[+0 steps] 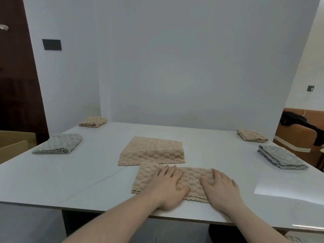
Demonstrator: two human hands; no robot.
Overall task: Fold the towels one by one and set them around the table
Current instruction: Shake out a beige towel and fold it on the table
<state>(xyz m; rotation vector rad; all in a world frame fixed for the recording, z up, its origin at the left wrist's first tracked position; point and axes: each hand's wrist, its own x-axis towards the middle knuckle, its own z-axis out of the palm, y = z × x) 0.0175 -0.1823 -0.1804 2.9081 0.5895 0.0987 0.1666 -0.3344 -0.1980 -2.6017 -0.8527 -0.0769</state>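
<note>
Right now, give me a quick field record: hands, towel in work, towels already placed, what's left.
left hand: flat on the beige towel in work
right hand: flat on the same towel
table: white
placed left: grey towel, beige towel
placed right: grey towel, beige towel
left to do: beige stack, centre

Towel layout on the table [70, 181]

Nearest towel [192, 179] lies at front centre; stack [152, 150] directly behind it. Two folded towels [57, 143] [93, 121] lie along the left edge, two [282, 158] [252, 135] along the right.
</note>
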